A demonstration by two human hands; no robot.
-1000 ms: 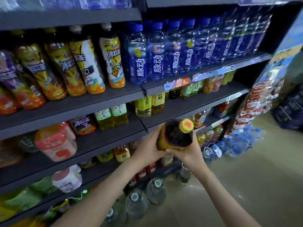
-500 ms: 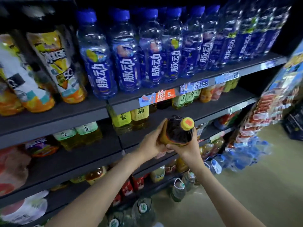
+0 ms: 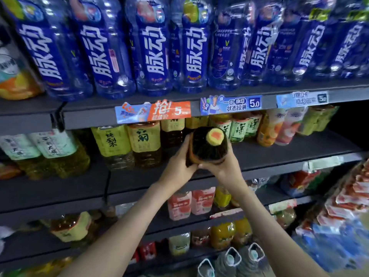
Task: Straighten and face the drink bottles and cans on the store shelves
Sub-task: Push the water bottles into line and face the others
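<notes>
We have one dark bottle (image 3: 205,154) in hand, and the step looks like setting it back in line on the middle shelf (image 3: 289,152). The left hand (image 3: 176,169) and the right hand (image 3: 226,169) wrap its lower body from either side, thumbs meeting at the front. Each grip is closed round the bottle and holds nothing else. The bottle leans with its yellow cap (image 3: 214,136) towards us, in front of the row, between the yellow-label bottles (image 3: 143,141) on the left and the green-label bottles (image 3: 238,126) on the right. Whether its base touches the shelf we cannot tell (the hands cover it).

The next move, as we judge it, calls for standing the bottle upright, sliding it back into its row and turning the label outward — we cannot see the label from here, so a twist may be needed.

Edges to mind: the lip of the upper shelf (image 3: 89,118), with its price tags (image 3: 169,110), hangs just above the cap, so headroom is tight as the bottle tips up. Neighbours stand close on both sides. Open room lies on the bare board to the right, in front of the peach bottles (image 3: 269,128) — and along the front edge below our hands.
</notes>
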